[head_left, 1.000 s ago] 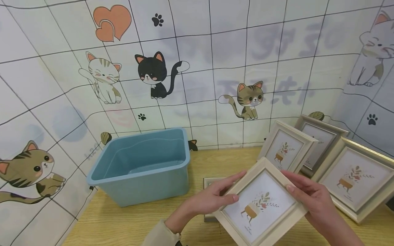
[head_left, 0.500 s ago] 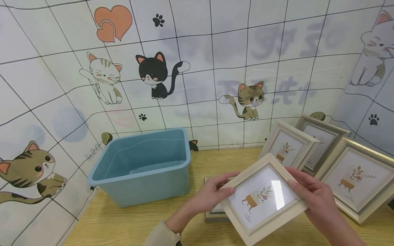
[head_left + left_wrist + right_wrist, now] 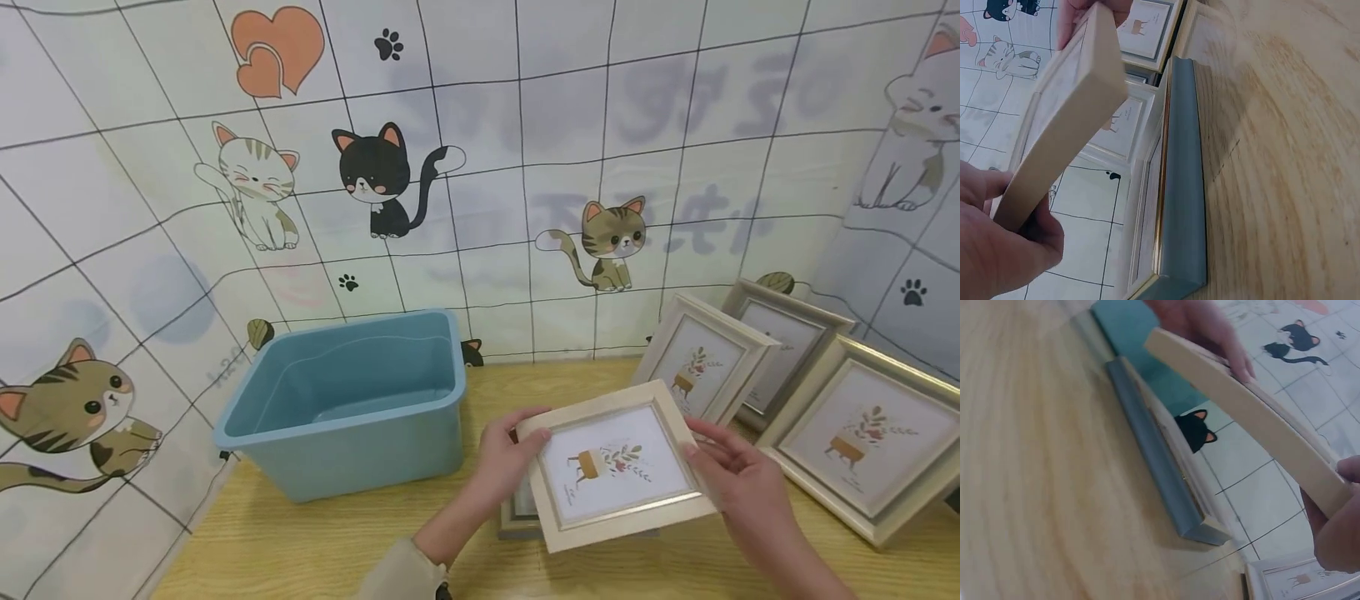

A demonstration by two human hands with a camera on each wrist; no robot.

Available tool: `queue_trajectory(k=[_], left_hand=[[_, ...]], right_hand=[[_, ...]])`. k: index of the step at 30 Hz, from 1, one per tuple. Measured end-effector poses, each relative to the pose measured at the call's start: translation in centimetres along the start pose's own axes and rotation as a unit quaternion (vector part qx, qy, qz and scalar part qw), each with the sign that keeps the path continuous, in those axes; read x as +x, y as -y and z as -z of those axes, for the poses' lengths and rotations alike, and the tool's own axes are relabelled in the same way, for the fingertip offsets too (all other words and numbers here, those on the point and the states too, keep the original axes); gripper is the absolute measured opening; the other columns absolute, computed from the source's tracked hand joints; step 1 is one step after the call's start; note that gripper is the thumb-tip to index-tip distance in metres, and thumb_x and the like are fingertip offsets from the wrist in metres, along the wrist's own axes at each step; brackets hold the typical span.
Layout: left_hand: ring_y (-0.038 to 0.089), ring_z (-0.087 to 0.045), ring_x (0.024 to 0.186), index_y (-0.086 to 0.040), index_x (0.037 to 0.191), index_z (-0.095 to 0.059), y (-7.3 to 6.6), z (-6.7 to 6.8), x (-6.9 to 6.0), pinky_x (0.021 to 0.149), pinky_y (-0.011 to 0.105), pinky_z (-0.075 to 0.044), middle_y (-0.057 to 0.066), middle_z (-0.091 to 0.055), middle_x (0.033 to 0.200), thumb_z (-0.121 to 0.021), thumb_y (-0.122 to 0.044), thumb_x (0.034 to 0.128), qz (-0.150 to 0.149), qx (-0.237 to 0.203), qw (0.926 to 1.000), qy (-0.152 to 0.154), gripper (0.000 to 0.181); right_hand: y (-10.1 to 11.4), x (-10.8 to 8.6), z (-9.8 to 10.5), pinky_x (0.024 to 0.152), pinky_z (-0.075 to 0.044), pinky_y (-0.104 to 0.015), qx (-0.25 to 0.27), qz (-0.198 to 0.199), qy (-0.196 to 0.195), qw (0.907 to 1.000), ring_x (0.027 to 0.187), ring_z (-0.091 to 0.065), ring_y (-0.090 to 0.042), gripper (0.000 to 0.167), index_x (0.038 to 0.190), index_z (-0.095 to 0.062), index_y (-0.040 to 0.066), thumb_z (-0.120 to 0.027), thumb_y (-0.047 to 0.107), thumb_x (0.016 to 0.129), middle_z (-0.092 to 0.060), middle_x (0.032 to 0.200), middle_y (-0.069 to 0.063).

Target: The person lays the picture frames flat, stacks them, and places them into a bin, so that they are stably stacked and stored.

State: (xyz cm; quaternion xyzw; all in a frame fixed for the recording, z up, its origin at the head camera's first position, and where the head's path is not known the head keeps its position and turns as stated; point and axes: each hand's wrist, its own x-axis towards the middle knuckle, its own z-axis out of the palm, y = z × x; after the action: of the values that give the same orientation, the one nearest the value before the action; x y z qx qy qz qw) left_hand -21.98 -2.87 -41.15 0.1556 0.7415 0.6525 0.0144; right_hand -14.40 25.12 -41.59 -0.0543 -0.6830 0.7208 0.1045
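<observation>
Both hands hold a cream picture frame (image 3: 615, 467) with a potted-plant print, turned sideways above the table. My left hand (image 3: 506, 458) grips its left edge, thumb on the front and fingers behind. At the opposite edge my right hand (image 3: 738, 479) pinches it, thumb on the front border. Below lies another picture frame (image 3: 1185, 187) with grey-blue sides and a gold inner line, flat on the wood and mostly covered in the head view. In the right wrist view the held frame's edge is tilted, apart from the frame (image 3: 1154, 450) underneath.
A blue plastic bin (image 3: 345, 450) stands at the left against the cat-patterned wall covering (image 3: 487, 167). To the right, a cream frame (image 3: 705, 358), a grey-brown frame (image 3: 787, 333) and a larger gold-edged frame (image 3: 862, 442) lean upright on the wooden table (image 3: 300, 550).
The held picture frame has rotated clockwise, so its print now lies on its side. Both hands turned with it and kept their grip; the frame beneath stayed in place.
</observation>
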Motion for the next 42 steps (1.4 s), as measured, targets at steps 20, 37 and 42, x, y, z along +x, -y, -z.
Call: queue_trajectory(k=[20,37,42], left_hand=[[0.038,-0.049,0.133,-0.011,0.126,-0.071,2.9,0.8,1.9,0.108,0.059,-0.039,0.014,-0.060,0.137,-0.067,-0.013,0.0962,0.018,0.106,0.9911,-0.078,0.030],[0.038,-0.047,0.136,-0.012,0.126,-0.070,4.0,1.4,2.2,0.110,0.060,-0.037,0.014,-0.060,0.139,-0.066,-0.013,0.0962,0.053,0.131,0.9864,-0.085,0.030],[0.037,-0.050,0.132,-0.013,0.126,-0.070,4.4,1.3,2.2,0.110,0.060,-0.036,0.014,-0.061,0.134,-0.066,-0.014,0.0969,0.051,0.138,0.9860,-0.078,0.029]], right_hand=[[-1.7,0.4,-1.9,0.070,-0.056,-0.029,-0.231,-0.040,0.036,0.9716,0.089,-0.067,-0.013,0.061,0.145,-0.053,-0.002,-0.078,0.019,0.093,-0.073,0.108,-0.016],[-3.4,1.2,-2.5,0.069,-0.053,-0.027,-0.257,-0.018,0.054,0.9648,0.089,-0.065,-0.017,0.056,0.140,-0.057,-0.007,-0.078,0.011,0.091,-0.070,0.107,-0.015],[-3.7,1.2,-2.5,0.068,-0.053,-0.027,-0.255,-0.032,0.056,0.9648,0.090,-0.064,-0.017,0.056,0.140,-0.056,-0.007,-0.076,0.012,0.093,-0.070,0.108,-0.015]])
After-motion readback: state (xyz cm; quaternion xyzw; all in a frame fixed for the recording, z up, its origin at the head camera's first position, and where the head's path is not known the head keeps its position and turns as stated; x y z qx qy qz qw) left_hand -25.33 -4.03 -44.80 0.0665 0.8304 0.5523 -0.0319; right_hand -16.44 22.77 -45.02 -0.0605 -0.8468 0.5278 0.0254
